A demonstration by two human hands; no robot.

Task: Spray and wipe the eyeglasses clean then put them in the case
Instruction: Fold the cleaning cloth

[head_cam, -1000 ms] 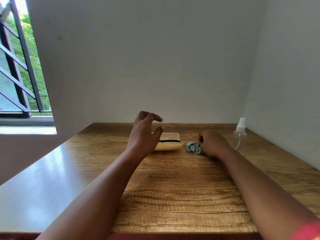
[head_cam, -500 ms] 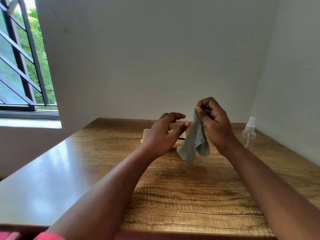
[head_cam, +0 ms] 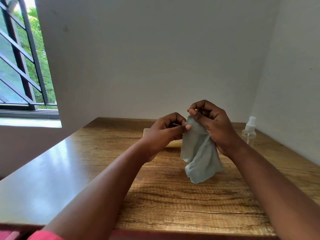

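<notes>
Eyeglasses themselves are not showing in the head view. The cream case (head_cam: 173, 143) is lying on the wooden table (head_cam: 173, 196), mostly hidden behind the left hand (head_cam: 162, 134). The grey-green cloth (head_cam: 199, 153) is hanging above the table, pinched at its upper edge by both hands; the right hand (head_cam: 213, 125) is gripping at the cloth's 1 o'clock, the left at 10 o'clock. The spray bottle (head_cam: 249, 132) is standing at 3 o'clock of the right hand, apart from it.

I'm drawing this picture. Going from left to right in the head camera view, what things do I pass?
Window → case → left hand → cloth → right hand → spray bottle.
</notes>
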